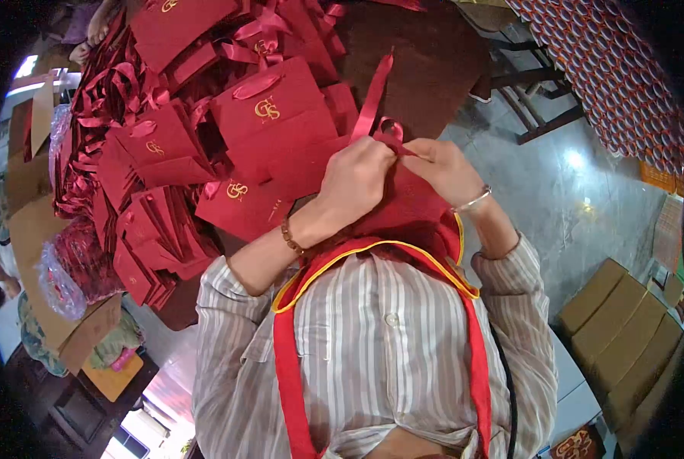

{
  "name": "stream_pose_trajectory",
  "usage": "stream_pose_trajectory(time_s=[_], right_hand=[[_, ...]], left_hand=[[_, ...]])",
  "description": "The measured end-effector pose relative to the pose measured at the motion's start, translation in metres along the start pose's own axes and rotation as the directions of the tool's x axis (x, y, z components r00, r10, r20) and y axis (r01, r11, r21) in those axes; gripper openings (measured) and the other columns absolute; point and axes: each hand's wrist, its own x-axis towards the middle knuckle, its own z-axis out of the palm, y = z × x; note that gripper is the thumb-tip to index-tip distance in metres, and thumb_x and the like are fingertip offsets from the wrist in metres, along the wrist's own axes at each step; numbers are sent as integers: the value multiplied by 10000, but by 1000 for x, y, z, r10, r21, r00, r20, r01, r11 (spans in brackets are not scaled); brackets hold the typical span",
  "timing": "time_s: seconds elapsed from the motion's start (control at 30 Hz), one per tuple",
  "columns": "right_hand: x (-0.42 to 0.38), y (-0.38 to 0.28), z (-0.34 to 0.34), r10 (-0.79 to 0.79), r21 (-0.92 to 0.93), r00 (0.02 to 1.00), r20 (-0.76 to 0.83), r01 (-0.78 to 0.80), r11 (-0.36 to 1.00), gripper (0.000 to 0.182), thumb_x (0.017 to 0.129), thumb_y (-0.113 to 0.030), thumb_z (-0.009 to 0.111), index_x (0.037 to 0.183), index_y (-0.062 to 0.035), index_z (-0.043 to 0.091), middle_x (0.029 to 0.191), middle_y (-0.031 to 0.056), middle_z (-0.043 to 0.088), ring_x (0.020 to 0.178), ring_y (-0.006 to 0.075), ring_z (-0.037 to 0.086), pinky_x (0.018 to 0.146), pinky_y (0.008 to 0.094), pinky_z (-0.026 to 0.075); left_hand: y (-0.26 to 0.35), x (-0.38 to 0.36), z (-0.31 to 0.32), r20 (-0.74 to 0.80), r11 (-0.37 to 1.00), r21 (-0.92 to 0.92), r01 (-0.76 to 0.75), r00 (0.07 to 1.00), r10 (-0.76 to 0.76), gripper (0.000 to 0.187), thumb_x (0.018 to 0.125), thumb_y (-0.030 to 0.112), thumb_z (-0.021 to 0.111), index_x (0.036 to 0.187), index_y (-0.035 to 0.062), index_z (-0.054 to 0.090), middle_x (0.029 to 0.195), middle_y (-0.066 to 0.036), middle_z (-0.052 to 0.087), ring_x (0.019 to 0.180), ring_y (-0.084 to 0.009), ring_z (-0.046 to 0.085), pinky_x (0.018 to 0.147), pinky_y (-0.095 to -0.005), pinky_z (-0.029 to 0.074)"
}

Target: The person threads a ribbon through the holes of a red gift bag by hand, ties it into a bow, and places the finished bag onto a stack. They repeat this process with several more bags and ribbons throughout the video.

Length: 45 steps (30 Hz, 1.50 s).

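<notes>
My left hand (359,177) is closed, its fingers curled round a shiny red ribbon (374,99), one end of which sticks up above the knuckles. Close beside it, my right hand (437,167) pinches another part of the ribbon between thumb and fingers. A small ribbon loop shows between the two hands. Just below them lies a red paper bag (414,205), partly covered by my hands and the red apron (372,243) with yellow trim. To the left, a red gift bag (267,107) with gold lettering and a ribbon handle lies on others.
Several red bags (158,229) are heaped on the dark brown table (426,61). Plastic-wrapped red goods (81,264) stand at the left. Another person's hand (97,29) shows at the top left. A wooden stool (529,92) and cardboard boxes (621,329) are on the right.
</notes>
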Motion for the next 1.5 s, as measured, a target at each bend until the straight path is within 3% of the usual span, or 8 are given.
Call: stream_pose_trajectory(time_s=[0.13,0.2,0.33,0.73,0.87,1.03,1.1,1.5], right_hand=[[1,3,-7,146,215,984,105,-166,962,170,835,-146,571,931,-7,594,802,-31,585,755,45,506,696,209,412],[4,3,-9,124,208,983,136,-151,966,178,837,-133,568,957,-3,589,829,-26,589,765,48,506,697,210,408],[6,2,-9,127,366,973,195,-192,910,196,842,-137,566,980,0,586,864,-27,589,790,48,507,718,208,409],[5,-2,-11,114,359,965,236,-195,913,199,851,-125,552,992,12,588,891,-8,602,828,66,523,758,219,416],[2,-12,-10,59,118,987,152,-77,990,198,842,-122,538,973,19,586,856,45,624,804,98,543,747,251,432],[-4,-12,2,-12,-33,999,31,13,999,224,836,-122,523,996,29,570,867,122,632,814,166,591,738,287,451],[-10,-22,7,-128,-39,981,-146,124,992,206,798,-126,507,943,-8,593,856,201,604,807,355,586,688,393,463],[-19,-28,19,-83,-116,975,-208,59,991,236,779,-49,483,984,23,575,835,233,597,783,358,604,658,368,473]], left_hand=[[-6,-4,-5,-1,858,-349,378,915,-403,105,794,69,612,842,-25,619,746,-76,635,699,-95,576,644,-235,453],[-8,-2,-7,33,795,-439,418,892,-451,85,771,51,615,818,-20,614,754,-137,627,677,-205,616,608,-287,465],[-7,0,-10,50,788,-461,408,899,-436,93,765,54,619,825,-17,621,755,-135,633,677,-191,617,605,-277,464],[9,3,-11,-35,997,-41,63,997,-64,35,742,-2,590,765,6,565,692,-133,530,627,-301,553,543,-360,438],[15,5,-12,31,987,158,32,999,-37,26,739,31,532,755,18,516,701,-135,512,656,-309,554,547,-400,460],[16,8,-13,83,978,205,37,995,-55,64,694,15,522,750,3,495,691,-155,507,656,-318,556,544,-406,463],[18,10,-14,102,973,231,28,993,-52,81,676,9,523,748,-1,487,693,-161,506,655,-322,555,543,-408,463],[16,4,-18,169,875,361,-322,946,278,160,584,24,535,728,40,469,700,-107,429,609,-263,479,526,-372,431]])
